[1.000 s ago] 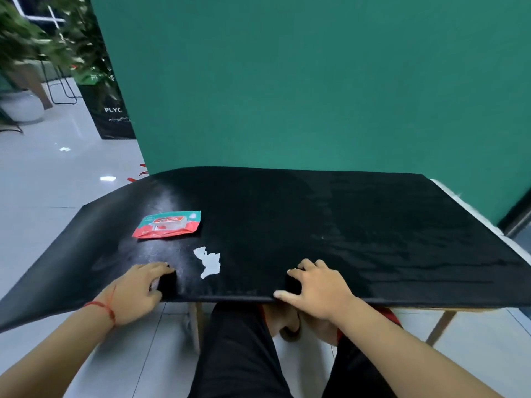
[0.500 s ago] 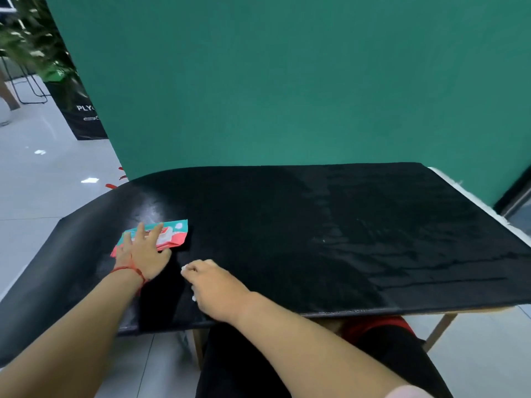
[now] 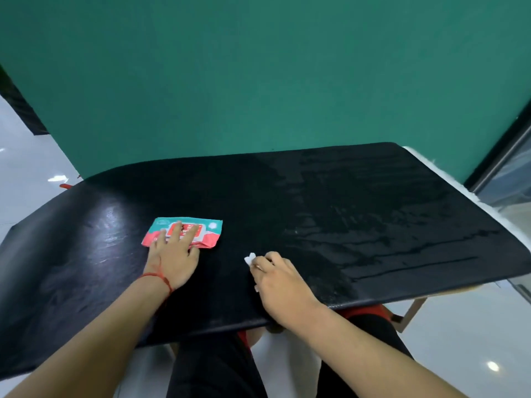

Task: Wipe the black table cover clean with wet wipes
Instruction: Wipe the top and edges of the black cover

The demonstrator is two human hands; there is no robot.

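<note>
The black table cover point(image 3: 330, 196) spans the table, with wet streaks over its right half. A teal and red wet wipes pack point(image 3: 212, 228) lies on its left part. My left hand point(image 3: 174, 255) rests flat on the pack, fingers straight. To the right, near the front edge, my right hand point(image 3: 280, 281) holds a crumpled white wipe point(image 3: 250, 258) against the cover; only small bits of the wipe show past the fingers.
A green wall point(image 3: 258, 81) stands just behind the table. The cover's left end point(image 3: 34, 268) droops past the table edge. A white strip point(image 3: 465, 193) shows along the right side. My legs point(image 3: 218, 366) are under the front edge, over a pale floor.
Both hands left the cover's front edge. The left hand went forward onto the wipes pack. The right hand moved left, took up the white wipe, then slid it to the right.
</note>
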